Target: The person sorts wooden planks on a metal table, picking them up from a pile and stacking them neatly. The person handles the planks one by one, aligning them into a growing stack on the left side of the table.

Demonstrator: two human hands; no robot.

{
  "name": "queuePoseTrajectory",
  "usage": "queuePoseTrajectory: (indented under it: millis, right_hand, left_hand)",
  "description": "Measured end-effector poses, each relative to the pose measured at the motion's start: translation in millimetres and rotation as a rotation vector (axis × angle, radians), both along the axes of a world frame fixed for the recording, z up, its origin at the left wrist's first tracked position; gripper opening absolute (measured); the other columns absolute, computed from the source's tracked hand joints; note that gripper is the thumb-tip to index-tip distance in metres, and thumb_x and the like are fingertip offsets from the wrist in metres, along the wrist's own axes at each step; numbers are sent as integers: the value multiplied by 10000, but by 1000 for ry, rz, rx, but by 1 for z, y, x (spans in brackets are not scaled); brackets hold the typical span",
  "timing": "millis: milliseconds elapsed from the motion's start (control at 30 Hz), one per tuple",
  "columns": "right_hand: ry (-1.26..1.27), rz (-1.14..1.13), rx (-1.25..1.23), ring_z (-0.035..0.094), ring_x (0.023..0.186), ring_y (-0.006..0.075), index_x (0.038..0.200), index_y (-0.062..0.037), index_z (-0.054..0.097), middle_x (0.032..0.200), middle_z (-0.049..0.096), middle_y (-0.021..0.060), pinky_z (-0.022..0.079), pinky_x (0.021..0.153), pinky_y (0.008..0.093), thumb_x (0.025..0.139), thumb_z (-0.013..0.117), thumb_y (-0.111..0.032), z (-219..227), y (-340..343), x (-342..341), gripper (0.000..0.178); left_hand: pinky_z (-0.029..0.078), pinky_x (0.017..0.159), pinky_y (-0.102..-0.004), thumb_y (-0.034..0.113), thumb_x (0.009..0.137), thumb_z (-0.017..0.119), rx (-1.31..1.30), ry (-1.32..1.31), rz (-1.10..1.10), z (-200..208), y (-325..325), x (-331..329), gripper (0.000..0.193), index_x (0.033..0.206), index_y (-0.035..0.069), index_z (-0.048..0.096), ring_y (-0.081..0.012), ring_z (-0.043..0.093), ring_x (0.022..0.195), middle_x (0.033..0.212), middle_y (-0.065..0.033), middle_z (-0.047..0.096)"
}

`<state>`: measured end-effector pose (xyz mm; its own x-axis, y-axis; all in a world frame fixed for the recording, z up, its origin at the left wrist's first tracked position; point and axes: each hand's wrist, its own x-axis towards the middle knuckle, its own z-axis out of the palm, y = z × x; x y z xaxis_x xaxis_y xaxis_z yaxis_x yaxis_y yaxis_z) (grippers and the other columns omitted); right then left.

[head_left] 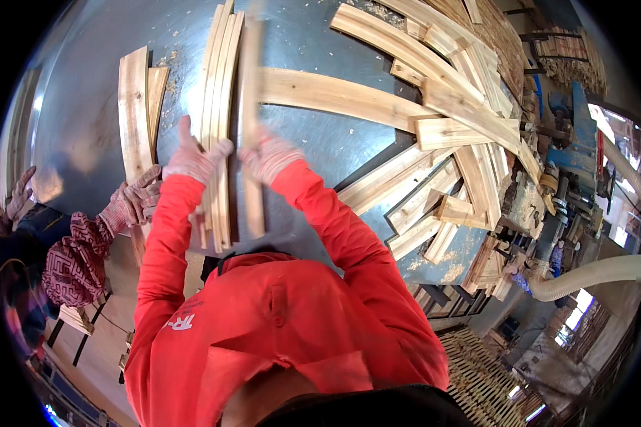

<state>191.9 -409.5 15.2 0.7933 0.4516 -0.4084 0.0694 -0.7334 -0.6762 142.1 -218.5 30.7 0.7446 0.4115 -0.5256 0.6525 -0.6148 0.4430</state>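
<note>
Wood-gathering, apparently: holding blurred wooden slat (pixel 253 208) in right hand (pixel 269 156), laying left hand (pixel 196 161) across slat bundle (pixel 222 78) just beside it, with left grip unclear; next, probably needing to bring slat against bundle

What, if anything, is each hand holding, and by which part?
The right hand holds a blurred board on its near half. The left hand lies across the stacked strips; whether it grips, I can't tell.

Free tabletop (pixel 85 92) at upper left, board heap (pixel 470 117) at right
</note>
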Motion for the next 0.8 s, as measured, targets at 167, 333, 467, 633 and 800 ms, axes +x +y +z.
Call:
queuePoseTrajectory:
  millis: [167, 333, 467, 633, 800]
  right_hand:
    - [-690, 361, -427, 460, 1268, 365, 1444, -81, 316, 1372, 476, 196, 375, 1056, 441, 679, 715, -549, -13, -71, 91, 981]
    - [-300, 484, -695, 507, 1195, 351, 1411, -71, 279, 1239, 536, 189, 408, 1021, 423, 623, 788, -435, 9, -127, 150, 1006]
    - [-328, 440, -612, 471, 1225, 406, 1516, -94, 146, 1338, 459, 243, 347, 1088, 457, 649, 826, -400, 27, -125, 139, 1144]
    - [-196, 17, 354, 541, 1034, 307, 1421, -60, 264, 1162, 520, 177, 457, 882, 386, 690, 807, -333, 60, -111, 154, 950]
    - [186, -252, 562, 565, 963, 274, 1212, 2, 505, 1072, 577, 148, 464, 821, 368, 844, 643, -336, -2, -16, 134, 518]
  left_hand:
    - [392, 1057, -403, 497, 722, 722, 98, 25, -23, 1, -41, 9, 1209, 1508, 29, -68, -433, 428, 1298, 1482, -359, 226]
    - [417, 1033, -388, 442, 741, 707, 65, 71, 22, 10, -28, 7, 1144, 1520, 51, -35, -411, 493, 1244, 1465, -303, 327]
    - [430, 1004, -352, 282, 755, 715, -209, -190, 71, -7, 30, -29, 1051, 1528, 60, 39, -352, 516, 1239, 1417, -274, 423]
    - [388, 1040, -454, 477, 723, 690, 228, 208, -57, 13, 29, -28, 1114, 1534, 165, -6, -418, 481, 1251, 1431, -275, 383]
    - [372, 1061, -434, 446, 748, 692, 102, -34, -21, 19, 24, -25, 1029, 1505, 26, 136, -422, 444, 1275, 1441, -294, 348]
